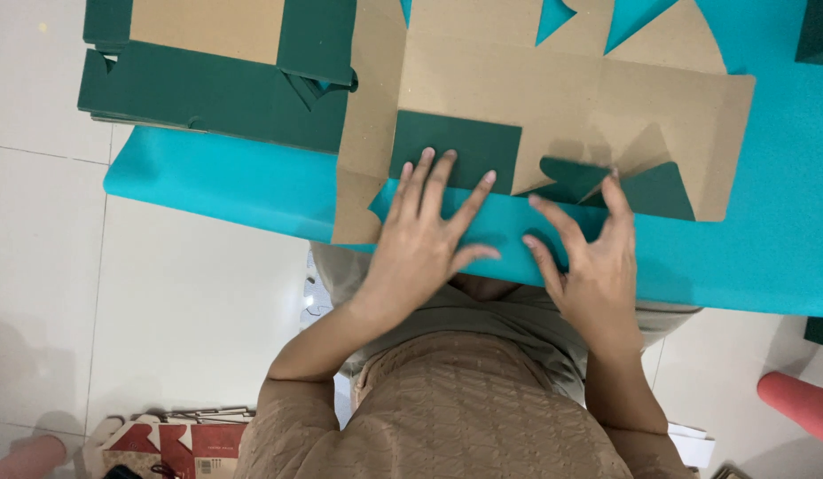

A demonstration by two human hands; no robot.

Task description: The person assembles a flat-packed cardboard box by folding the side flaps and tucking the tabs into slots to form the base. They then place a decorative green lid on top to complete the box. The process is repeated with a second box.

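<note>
Tiles (190, 310) of pale, glossy floor fill the near part of the view, with thin grout lines. At the bottom edge lie a red and white carton (176, 442) and, at each corner, a pink roll (797, 401). A white sheet (691, 443) pokes out beside the person's beige clothing.

Over the floor spreads a teal mat (216, 182), its near edge running across the lap. Both hands rest flat on it. The left hand (422, 239) has its fingers spread wide, gripping nothing, the tips pressing on the near edge of a flat cardboard blank (571, 98), where a dark green flap (456, 146) is folded over the brown side. The right hand (589, 262) is likewise open and splayed, one fingertip touching a small green tab (571, 177) of the same blank.

Farther off to the left, a stack (207, 89) of similar green blanks lies partly on the mat, partly on the tiles. A dark green corner (819, 31) shows at the far right.
</note>
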